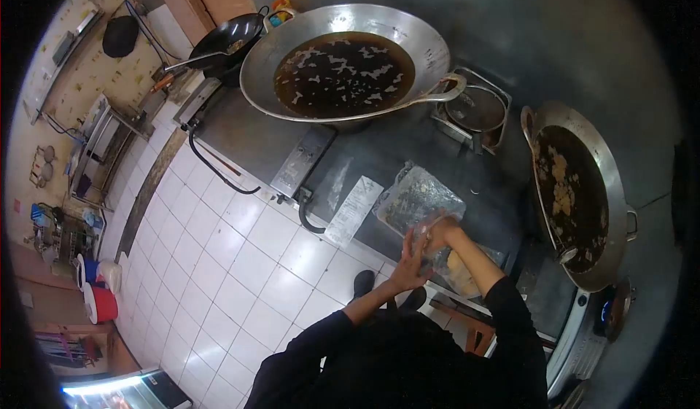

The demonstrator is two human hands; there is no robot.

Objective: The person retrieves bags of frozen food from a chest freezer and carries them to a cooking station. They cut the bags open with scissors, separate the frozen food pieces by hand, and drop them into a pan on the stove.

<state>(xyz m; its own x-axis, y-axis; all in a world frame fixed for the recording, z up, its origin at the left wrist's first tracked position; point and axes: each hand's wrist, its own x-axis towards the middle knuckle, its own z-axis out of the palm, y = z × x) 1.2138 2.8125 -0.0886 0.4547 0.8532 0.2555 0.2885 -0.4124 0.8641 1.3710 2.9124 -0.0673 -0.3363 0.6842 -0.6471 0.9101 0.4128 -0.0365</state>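
Observation:
My two hands meet above the front edge of the dark metal counter, between two clear plastic containers. My left hand is upright with its fingers apart, close beside the right one. My right hand has its fingers curled inward, and whatever is between them is hidden. Just beyond the hands lies a clear tub lined with plastic and dusted with white powder. Nearer my right forearm, a second clear container holds a pale yellow mass, partly covered by my arm.
A large wok of dark oil stands at the back. At right, another oil-filled wok has pale pieces frying and a ladle inside. A printed paper lies on the counter edge. A round strainer and a black pan sit farther back.

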